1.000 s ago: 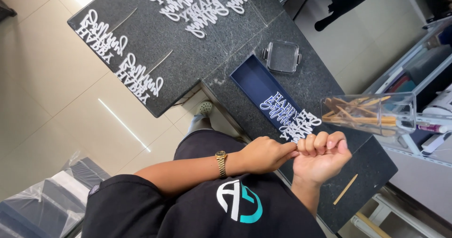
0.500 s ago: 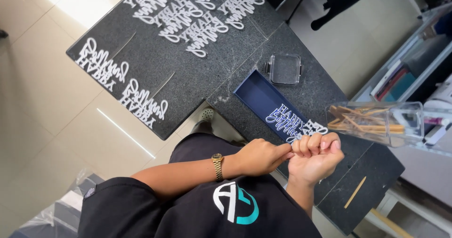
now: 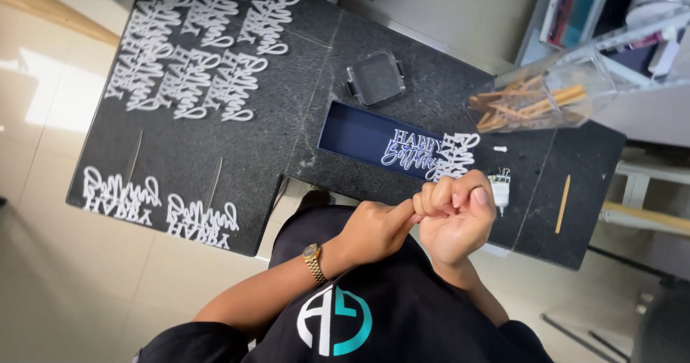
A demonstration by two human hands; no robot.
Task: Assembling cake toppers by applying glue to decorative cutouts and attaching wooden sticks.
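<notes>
— What are the hands doing from where you stand?

— They're pressed together in front of the body, over the near edge of the desk. The left hand, with a gold watch on its wrist, has its fingertips pushed into the right hand, whose fingers are curled shut. Something is likely pinched between them, but I cannot tell what; it's hidden.

— And what lies closest?

— Just beyond the knuckles there's a long dark blue tray with white cut-out lettering toppers at its right end, spilling over the rim. Right beside the right hand sits a small white clip.

— Anything else?

— A clear box of wooden sticks stands further back to the right, one loose wooden stick lies near the desk's right edge, and a small square clear lid sits behind the tray. Many more white lettering cut-outs are spread over the left half, well apart from the hands.
</notes>
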